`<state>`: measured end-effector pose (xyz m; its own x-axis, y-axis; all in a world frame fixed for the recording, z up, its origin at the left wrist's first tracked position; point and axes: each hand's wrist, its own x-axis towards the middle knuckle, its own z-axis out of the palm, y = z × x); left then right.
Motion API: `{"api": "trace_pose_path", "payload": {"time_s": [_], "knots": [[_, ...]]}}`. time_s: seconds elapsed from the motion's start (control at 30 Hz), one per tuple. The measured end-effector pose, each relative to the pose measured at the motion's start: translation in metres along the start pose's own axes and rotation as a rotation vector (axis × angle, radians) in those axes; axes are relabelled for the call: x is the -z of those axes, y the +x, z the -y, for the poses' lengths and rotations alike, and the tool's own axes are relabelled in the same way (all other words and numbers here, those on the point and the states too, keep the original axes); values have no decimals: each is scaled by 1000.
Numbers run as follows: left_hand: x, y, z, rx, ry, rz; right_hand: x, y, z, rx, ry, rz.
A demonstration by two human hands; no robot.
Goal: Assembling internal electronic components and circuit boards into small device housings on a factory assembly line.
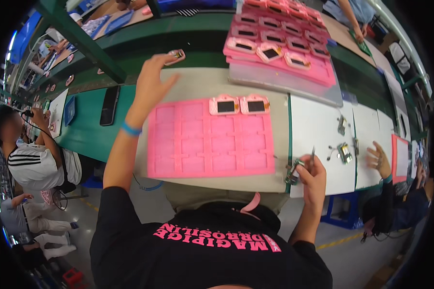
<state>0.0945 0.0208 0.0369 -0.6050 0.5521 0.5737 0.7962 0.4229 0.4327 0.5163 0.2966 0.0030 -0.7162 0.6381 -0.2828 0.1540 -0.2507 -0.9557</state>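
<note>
My left hand (153,82), with a blue band at its wrist, reaches over the dark green strip beyond the table. Its thumb is spread away from the fingers, whose tips are at a pink-framed device (176,57); whether they touch it I cannot tell. My right hand (312,178) is closed on a small green circuit board (293,172) above the table's right side. A thin dark tool tip also sticks up from that hand. Between my hands lies a pink compartment tray (195,149), with two pink devices with dark screens (225,106) in its far right pockets.
A stack of pink trays (279,45) full of devices stands at the far right. Several small circuit assemblies (345,153) lie on white sheets. At right is a co-worker's hand (380,161); a person sits at left. A black phone-like slab (110,106) rests on a green mat.
</note>
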Motion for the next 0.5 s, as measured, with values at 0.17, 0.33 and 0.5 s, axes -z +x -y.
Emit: {"api": "trace_pose_path", "payload": {"time_s": [0.17,0.33,0.5], "knots": [[-30,-141,-157,363,-992,653,-81,-1,4,61,31,166],[-55,-160,-179,883,-1314,488,-121,17,1,46,-6,351],[-46,-162,-168,764,-1329,347,-112,95,13,804,-844,56]]}}
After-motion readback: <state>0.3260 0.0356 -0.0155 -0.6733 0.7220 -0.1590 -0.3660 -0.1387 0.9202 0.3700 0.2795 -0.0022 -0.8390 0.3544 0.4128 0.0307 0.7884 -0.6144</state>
